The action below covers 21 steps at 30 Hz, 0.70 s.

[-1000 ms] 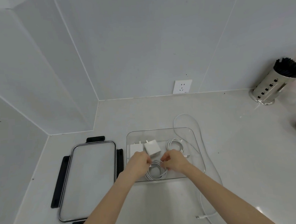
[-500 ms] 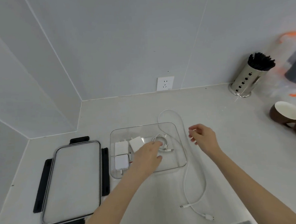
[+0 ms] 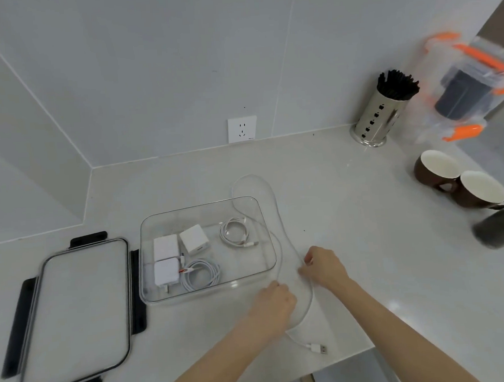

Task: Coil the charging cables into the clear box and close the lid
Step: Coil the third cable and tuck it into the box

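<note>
Loose white charging cable (image 3: 277, 218) lies on the desk (image 3: 349, 214), looping past the clear box (image 3: 263, 219). Right hand (image 3: 323, 266) pinches it just right of the box; left hand (image 3: 274, 303) has its fingers curled on it nearer the USB plug (image 3: 319, 348). Left of both grips the box holds two coiled cables (image 3: 201, 275) and three white chargers (image 3: 165, 246). Lid (image 3: 75, 314) lies off, further left.

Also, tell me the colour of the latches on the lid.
Black, on the lid; the head view shows them clearly.
</note>
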### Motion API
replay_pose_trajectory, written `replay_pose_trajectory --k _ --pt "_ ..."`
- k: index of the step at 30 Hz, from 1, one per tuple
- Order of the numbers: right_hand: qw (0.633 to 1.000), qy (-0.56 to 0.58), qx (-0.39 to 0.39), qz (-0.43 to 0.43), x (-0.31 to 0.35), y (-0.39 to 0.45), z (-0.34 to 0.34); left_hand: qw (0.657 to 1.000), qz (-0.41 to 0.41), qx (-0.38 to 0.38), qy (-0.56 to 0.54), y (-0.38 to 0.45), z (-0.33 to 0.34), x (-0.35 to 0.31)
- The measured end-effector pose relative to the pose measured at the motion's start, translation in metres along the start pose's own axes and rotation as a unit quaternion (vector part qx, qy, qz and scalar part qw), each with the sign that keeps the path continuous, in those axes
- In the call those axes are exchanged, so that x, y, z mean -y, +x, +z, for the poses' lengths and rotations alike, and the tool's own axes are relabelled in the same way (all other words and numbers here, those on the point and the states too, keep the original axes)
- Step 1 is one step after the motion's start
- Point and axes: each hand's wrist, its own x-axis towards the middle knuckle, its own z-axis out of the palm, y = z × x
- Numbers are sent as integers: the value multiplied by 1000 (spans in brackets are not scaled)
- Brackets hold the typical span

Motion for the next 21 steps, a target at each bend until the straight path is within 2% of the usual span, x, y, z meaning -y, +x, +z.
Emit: replay_pose_trajectory --k 5,8,10,15,18,21 --pt "999 29 -7 -30 -12 2 2 993 13 19 116 4 11 6" --pt "998 43 -12 -34 -15 4 2 986 63 -13 153 6 11 9" --pt "997 66 -20 -39 -17 6 1 980 57 20 189 8 11 11" --pt "990 128 -45 -40 -22 13 -6 963 102 -48 244 7 16 21" --pt "984 169 -43 -33 -20 13 -12 964 144 -53 219 5 16 24" --pt "967 249 -50 -25 -17 13 -23 958 170 -110 203 -2 8 20"
